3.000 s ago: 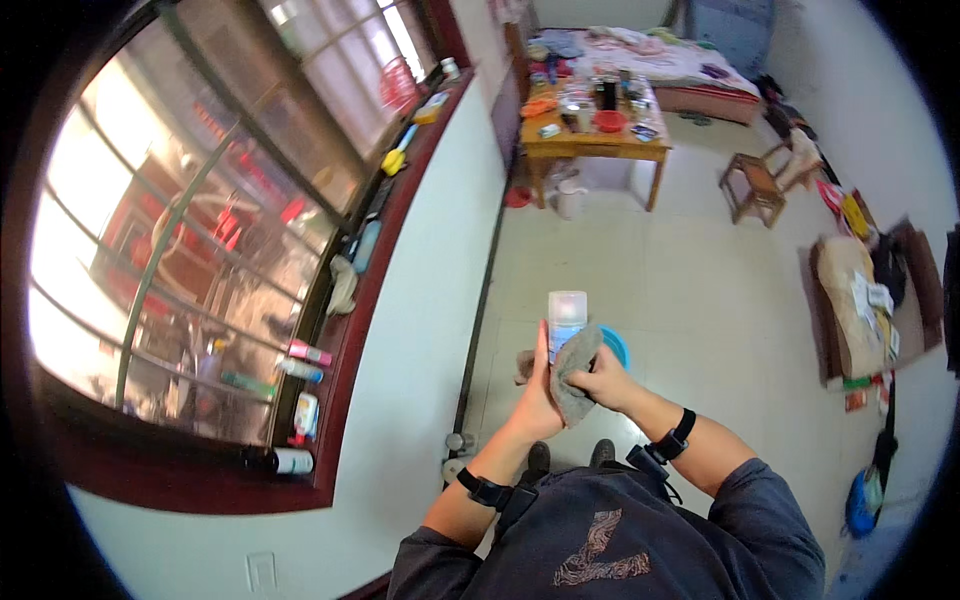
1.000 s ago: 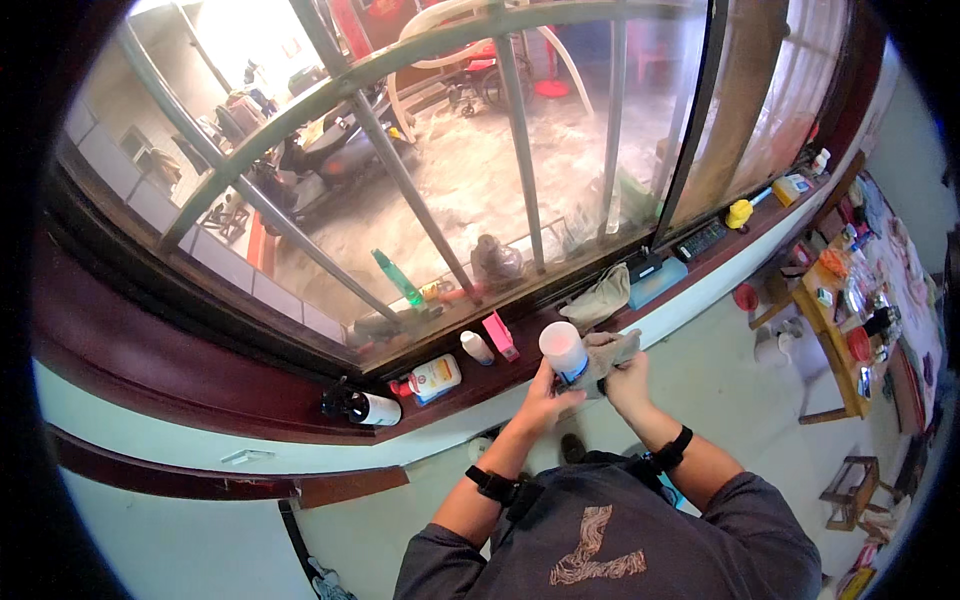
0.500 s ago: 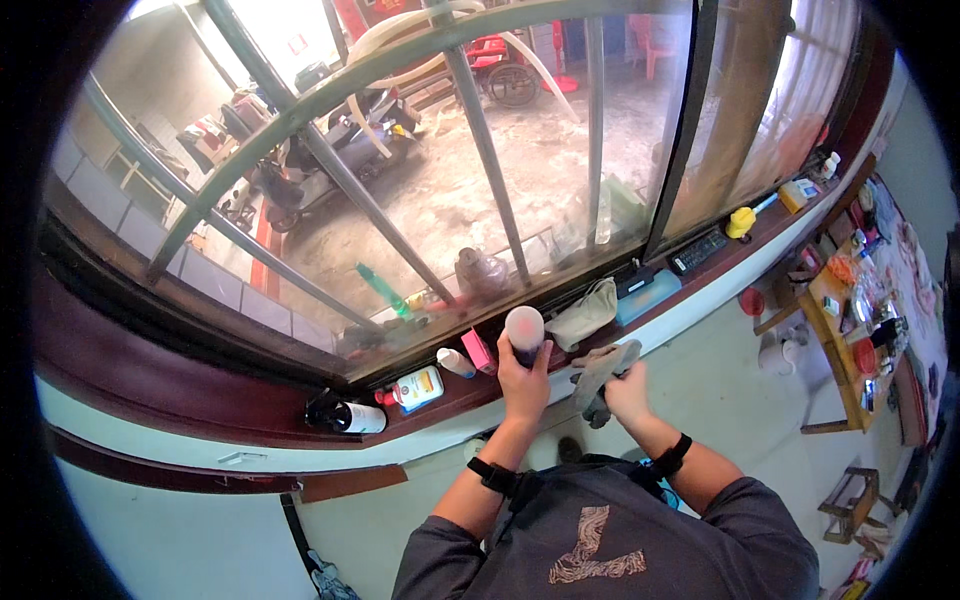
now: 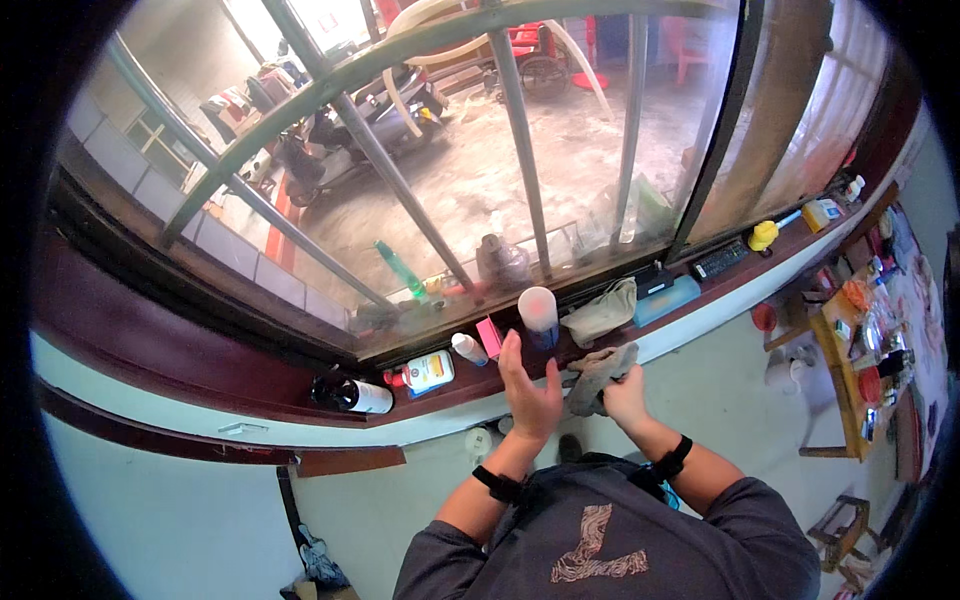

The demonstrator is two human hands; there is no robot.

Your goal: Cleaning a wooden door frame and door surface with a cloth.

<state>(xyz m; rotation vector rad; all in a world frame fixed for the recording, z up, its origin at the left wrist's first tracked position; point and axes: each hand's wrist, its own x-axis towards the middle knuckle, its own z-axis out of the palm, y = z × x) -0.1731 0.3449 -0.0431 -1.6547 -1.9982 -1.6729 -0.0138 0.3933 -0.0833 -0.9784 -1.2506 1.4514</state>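
Observation:
A container with a pale, whitish top and a dark lower part (image 4: 539,312) stands upright on the dark red window sill (image 4: 470,382). Just in front of it is my left hand (image 4: 531,392), its fingers apart and nothing in them. My right hand (image 4: 626,397) is closed round a grey cloth (image 4: 600,378), which hangs over the sill's front edge. To the left of the container are a pink box (image 4: 489,338) and a white bottle (image 4: 468,349) that leans. On its right lies a crumpled beige cloth pouch (image 4: 603,312).
Farther left are a white bottle with a red cap (image 4: 430,372) and a black-and-white bottle (image 4: 364,395). A blue case (image 4: 667,301), a black remote control (image 4: 720,260) and a yellow object (image 4: 763,235) line the right. A barred window rises behind; a cluttered wooden table (image 4: 845,370) stands at right.
My left hand has let go of the container, which now stands on the sill, and has drawn back with its fingers spread. The right hand keeps hold of the cloth.

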